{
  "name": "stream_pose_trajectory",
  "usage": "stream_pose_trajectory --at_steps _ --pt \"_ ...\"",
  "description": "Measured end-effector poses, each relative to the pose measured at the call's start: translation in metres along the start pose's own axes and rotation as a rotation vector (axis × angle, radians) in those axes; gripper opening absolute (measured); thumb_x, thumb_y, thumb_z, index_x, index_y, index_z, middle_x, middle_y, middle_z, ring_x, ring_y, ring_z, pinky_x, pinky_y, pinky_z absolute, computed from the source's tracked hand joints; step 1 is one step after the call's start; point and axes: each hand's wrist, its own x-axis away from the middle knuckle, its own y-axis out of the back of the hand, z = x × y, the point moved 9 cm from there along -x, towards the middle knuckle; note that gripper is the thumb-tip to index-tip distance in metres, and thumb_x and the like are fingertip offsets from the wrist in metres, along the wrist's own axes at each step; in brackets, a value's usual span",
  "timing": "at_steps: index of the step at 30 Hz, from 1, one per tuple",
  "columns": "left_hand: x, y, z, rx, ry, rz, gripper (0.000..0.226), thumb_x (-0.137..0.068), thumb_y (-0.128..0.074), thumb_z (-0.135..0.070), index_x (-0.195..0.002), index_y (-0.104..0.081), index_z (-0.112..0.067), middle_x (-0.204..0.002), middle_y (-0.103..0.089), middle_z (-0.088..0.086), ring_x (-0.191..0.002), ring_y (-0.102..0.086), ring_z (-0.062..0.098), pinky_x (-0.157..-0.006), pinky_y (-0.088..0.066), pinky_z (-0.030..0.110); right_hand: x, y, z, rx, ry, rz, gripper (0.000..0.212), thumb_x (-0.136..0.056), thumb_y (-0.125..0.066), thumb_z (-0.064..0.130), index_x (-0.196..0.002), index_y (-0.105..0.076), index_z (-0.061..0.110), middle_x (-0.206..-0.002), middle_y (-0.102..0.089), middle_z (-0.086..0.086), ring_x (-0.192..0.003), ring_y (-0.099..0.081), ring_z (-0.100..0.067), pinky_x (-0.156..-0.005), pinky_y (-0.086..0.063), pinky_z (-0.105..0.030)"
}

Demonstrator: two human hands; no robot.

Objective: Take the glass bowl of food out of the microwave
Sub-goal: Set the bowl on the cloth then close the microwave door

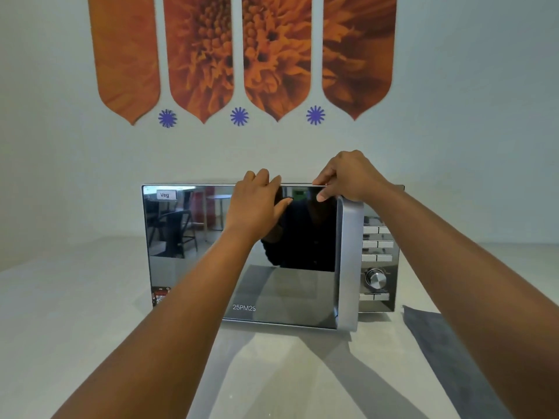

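A silver microwave [193, 267] with a mirrored door stands on the pale counter, its door closed or nearly so. The glass bowl is hidden behind the door. My left hand [257, 204] rests flat on the door's upper part, its fingers over the top edge. My right hand [348, 179] grips the top right corner of the door, just above the vertical silver handle [349, 267], with the thumb on the front.
The button panel and a round knob [376, 278] sit at the microwave's right side. A grey cloth [447, 352] lies on the counter to the right front. A wall with orange flower decals stands close behind.
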Motion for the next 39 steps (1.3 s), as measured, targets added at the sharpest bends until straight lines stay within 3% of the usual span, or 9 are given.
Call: stream_pose_trajectory --at_steps 10,13,16,20,23,27,32,36,39 --pt "-0.011 -0.021 0.001 -0.056 -0.009 -0.047 0.056 -0.093 -0.038 -0.047 -0.138 -0.042 -0.013 -0.119 -0.053 0.01 -0.108 -0.046 0.027 -0.089 -0.038 0.035 -0.02 -0.015 -0.031 -0.079 0.0 -0.035 0.036 -0.064 -0.08 0.018 -0.098 -0.07 0.01 -0.107 -0.07 -0.01 -0.084 -0.057 -0.014 -0.062 -0.035 -0.009" --pt "-0.013 -0.021 0.003 -0.049 -0.018 -0.087 0.053 -0.092 -0.04 -0.048 -0.131 -0.051 -0.014 -0.112 -0.055 0.011 -0.102 -0.047 0.028 -0.085 -0.038 0.036 -0.023 -0.017 -0.036 -0.113 0.005 -0.026 0.035 -0.063 -0.08 0.02 -0.097 -0.071 0.014 -0.108 -0.069 -0.008 -0.087 -0.056 -0.014 -0.066 -0.039 -0.016" --pt "-0.018 -0.022 0.006 -0.025 -0.032 -0.101 0.053 -0.089 -0.042 -0.052 -0.123 -0.057 -0.015 -0.109 -0.055 0.011 -0.1 -0.047 0.028 -0.083 -0.038 0.036 -0.023 -0.019 -0.04 -0.103 0.017 0.0 0.043 -0.065 -0.078 0.026 -0.106 -0.065 0.02 -0.121 -0.059 -0.005 -0.106 -0.051 -0.016 -0.087 -0.037 -0.025" --pt "-0.029 -0.032 0.015 0.024 -0.036 -0.02 0.069 -0.085 -0.041 -0.059 -0.139 -0.042 -0.017 -0.134 -0.049 0.012 -0.12 -0.045 0.028 -0.098 -0.039 0.038 -0.023 -0.036 -0.062 0.017 -0.094 0.19 0.067 -0.075 -0.062 0.051 -0.131 -0.042 0.019 -0.146 -0.038 -0.006 -0.133 -0.032 -0.025 -0.109 -0.025 -0.038" --pt "-0.036 -0.039 0.019 0.062 -0.055 0.063 0.074 -0.083 -0.041 -0.063 -0.138 -0.044 -0.014 -0.142 -0.05 0.011 -0.127 -0.048 0.03 -0.104 -0.039 0.042 -0.025 -0.041 -0.067 0.062 -0.106 0.273 0.068 -0.077 -0.052 0.057 -0.129 -0.045 0.015 -0.142 -0.044 -0.01 -0.128 -0.039 -0.029 -0.101 -0.03 -0.037" --pt "-0.048 -0.045 0.025 0.038 -0.058 0.206 0.075 -0.079 -0.04 -0.068 -0.123 -0.057 -0.009 -0.121 -0.066 0.012 -0.106 -0.061 0.03 -0.084 -0.05 0.039 -0.027 -0.04 -0.063 0.084 -0.081 0.287 0.062 -0.079 -0.051 0.056 -0.114 -0.058 0.005 -0.126 -0.057 -0.021 -0.114 -0.051 -0.035 -0.099 -0.037 -0.043" --pt "-0.058 -0.05 0.024 0.07 -0.081 0.252 0.064 -0.079 -0.045 -0.065 -0.098 -0.064 -0.007 -0.098 -0.069 0.012 -0.076 -0.051 0.018 -0.065 -0.039 0.03 -0.03 -0.036 -0.061 0.088 -0.048 0.238 0.056 -0.079 -0.056 0.051 -0.117 -0.059 0.01 -0.126 -0.06 -0.014 -0.112 -0.052 -0.032 -0.097 -0.039 -0.039" --pt "-0.054 -0.05 0.024 0.107 -0.076 0.178 0.064 -0.08 -0.046 -0.064 -0.1 -0.065 -0.007 -0.1 -0.069 0.012 -0.078 -0.053 0.02 -0.066 -0.043 0.031 -0.031 -0.035 -0.061 0.085 -0.034 0.2 0.057 -0.078 -0.058 0.05 -0.12 -0.057 0.011 -0.129 -0.058 -0.01 -0.114 -0.051 -0.03 -0.097 -0.039 -0.037" --pt "-0.053 -0.048 0.023 0.113 -0.075 0.157 0.067 -0.079 -0.047 -0.064 -0.111 -0.064 -0.007 -0.108 -0.069 0.012 -0.094 -0.061 0.027 -0.076 -0.049 0.036 -0.032 -0.035 -0.06 0.08 -0.026 0.201 0.056 -0.077 -0.059 0.05 -0.117 -0.059 0.011 -0.127 -0.06 -0.012 -0.113 -0.053 -0.03 -0.098 -0.039 -0.039"
